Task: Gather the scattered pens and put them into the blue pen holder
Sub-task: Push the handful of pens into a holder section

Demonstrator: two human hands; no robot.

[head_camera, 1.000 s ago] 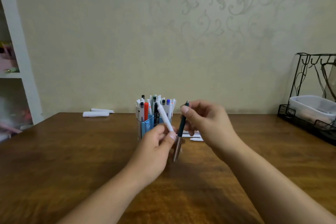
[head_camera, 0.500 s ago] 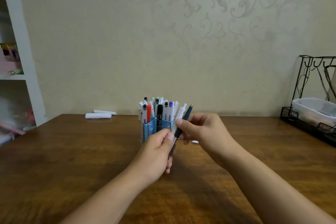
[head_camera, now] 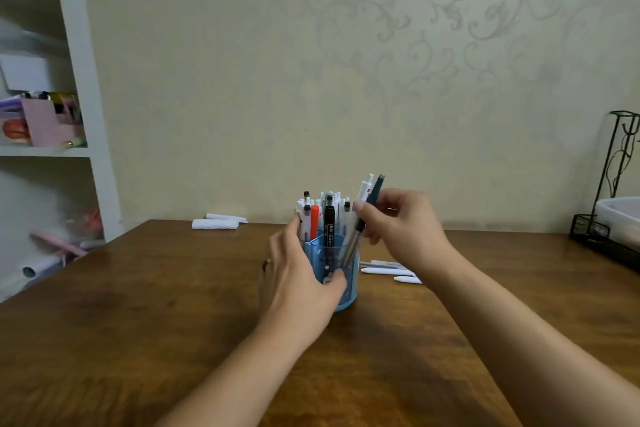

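Here the blue pen holder (head_camera: 348,282) stands upright on the wooden table (head_camera: 138,322), near the middle, packed with pens, among them an orange pen (head_camera: 314,220) and a black marker (head_camera: 328,222). The left hand (head_camera: 298,284) wraps around the holder's near-left side, thumb across the front wall, its grip holding the holder. The right hand (head_camera: 398,229) is raised just right of the holder's rim, its grip pinching two pens together: a white pen (head_camera: 363,192) and a dark teal pen (head_camera: 374,196). Both tilt to the right, their tops above the fingers and their lower ends down inside the holder. On the table just right of the holder, partly hidden behind the right forearm, lie loose white pens (head_camera: 386,270). Farther back left, near the wall, lies a white roll (head_camera: 214,224). A white shelf (head_camera: 86,114) stands at the left edge, and a black wire rack (head_camera: 602,239) sits at the right.
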